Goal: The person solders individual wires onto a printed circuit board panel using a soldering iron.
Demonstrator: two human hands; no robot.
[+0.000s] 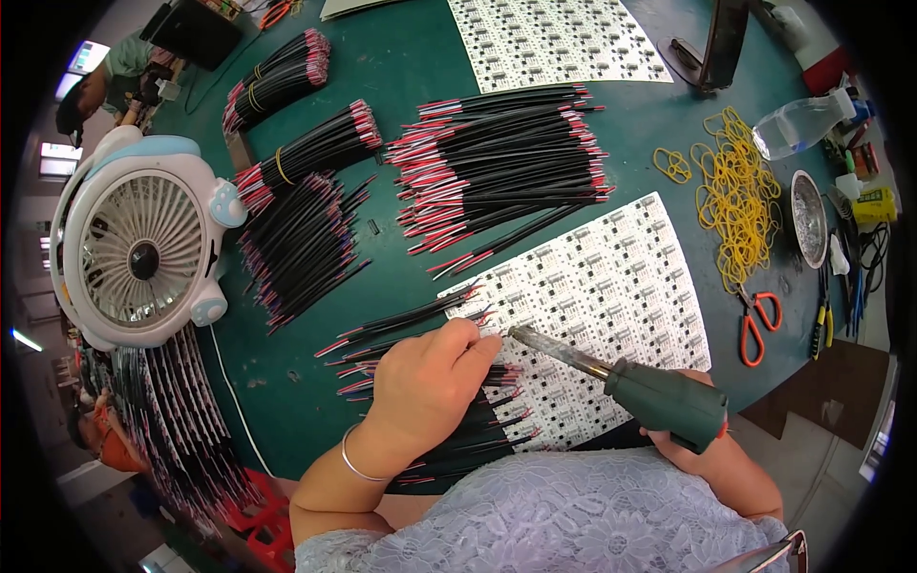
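My right hand [684,441] grips a dark green soldering gun [669,406]. Its metal tip points left and reaches almost to my left fingertips. My left hand [428,377] is closed in a pinch over the left edge of a white circuit board sheet [611,286]; what sits between the fingertips is hidden. Short black cables [411,317] with red and white ends lie along that edge, above and below my left hand, their right ends on the sheet. Part of them is covered by my hand and forearm.
Beyond the sheet lies a wide pile of black cables [521,158], with tied bundles [320,148] to its left. A white fan [143,248] stands far left. Yellow rubber bands [735,205], orange-handled scissors [753,329], a metal bowl [808,220] and a plastic bottle [802,126] are right.
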